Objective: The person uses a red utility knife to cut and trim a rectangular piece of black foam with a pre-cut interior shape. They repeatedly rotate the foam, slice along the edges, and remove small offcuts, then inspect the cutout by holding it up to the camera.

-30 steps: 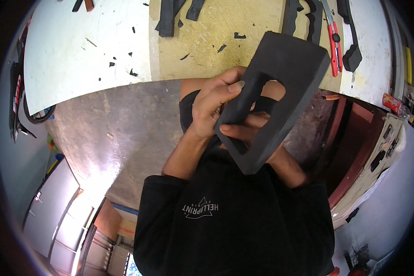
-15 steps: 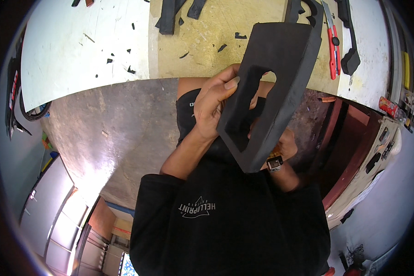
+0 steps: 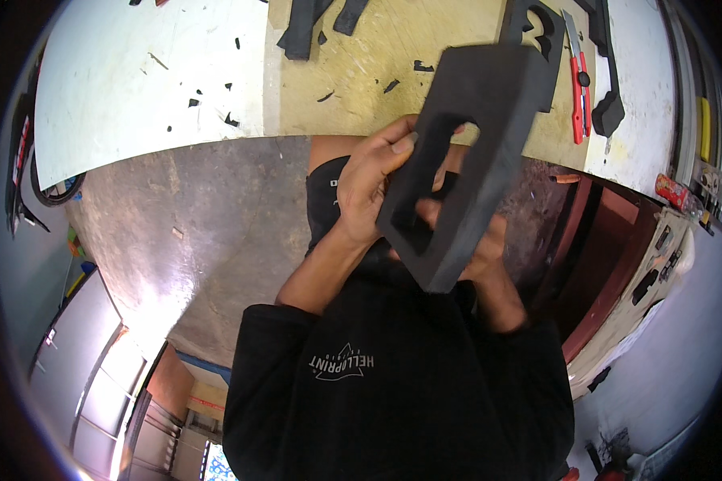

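Observation:
A thick black foam block [image 3: 477, 88] with a long keyhole-shaped cut-out is held tilted in front of my body, near the table edge. My left hand [image 3: 369, 180] grips its left side, thumb on the upper face and the other fingers behind. Behind the block's lower right side is my right hand [image 3: 488, 244]. One of its fingertips shows through the cut-out; the block hides most of the fingers, so their grip cannot be made out.
On the table [image 3: 321, 72] lie a red-handled utility knife [image 3: 579, 88], another cut black foam piece [image 3: 549, 68], black strips [image 3: 301, 32] and several scraps. A reddish-brown cabinet [image 3: 610, 240] stands right, below the tabletop. Grey floor [image 3: 192, 208] lies left.
My right hand has moved up behind the block, and a fingertip now shows in the cut-out. The block has tilted slightly; my left hand keeps its hold.

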`<state>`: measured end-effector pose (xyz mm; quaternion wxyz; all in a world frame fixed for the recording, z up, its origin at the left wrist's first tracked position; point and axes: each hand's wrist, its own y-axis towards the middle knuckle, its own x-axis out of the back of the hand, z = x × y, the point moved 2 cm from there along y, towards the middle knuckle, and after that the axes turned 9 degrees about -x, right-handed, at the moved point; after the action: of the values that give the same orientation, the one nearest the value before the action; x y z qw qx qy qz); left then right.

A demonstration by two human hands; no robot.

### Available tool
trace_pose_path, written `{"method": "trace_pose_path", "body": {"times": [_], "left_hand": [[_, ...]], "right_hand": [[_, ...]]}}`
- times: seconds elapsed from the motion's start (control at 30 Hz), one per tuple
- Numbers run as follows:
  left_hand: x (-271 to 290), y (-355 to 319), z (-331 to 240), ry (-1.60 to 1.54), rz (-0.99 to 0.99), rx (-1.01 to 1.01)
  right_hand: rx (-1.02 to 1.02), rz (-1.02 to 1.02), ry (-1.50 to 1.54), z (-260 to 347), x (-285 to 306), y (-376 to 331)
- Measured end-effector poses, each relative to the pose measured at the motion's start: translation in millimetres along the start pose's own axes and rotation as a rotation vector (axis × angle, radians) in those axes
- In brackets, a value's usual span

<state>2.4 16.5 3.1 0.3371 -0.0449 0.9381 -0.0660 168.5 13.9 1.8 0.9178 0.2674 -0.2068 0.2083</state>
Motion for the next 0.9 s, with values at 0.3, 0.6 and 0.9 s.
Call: {"method": "trace_pose_path", "body": {"times": [0.3,0.6,0.9], "left_hand": [[1.6,-2.2,9.4,0.103,-0.168,-0.459],[4.0,-3.6,19.0,-0.333,0.147,-0.253],[13.8,-2.6,41.8,-0.589,0.32,-0.239]], "right_hand": [[-0.616,-0.309,0.797,0.0,6.7,-16.9],[-0.852,-0.361,0.899,9.5,10.9,13.6],[-0.863,-0.311,0.912,6.5,8.8,12.3]]}}
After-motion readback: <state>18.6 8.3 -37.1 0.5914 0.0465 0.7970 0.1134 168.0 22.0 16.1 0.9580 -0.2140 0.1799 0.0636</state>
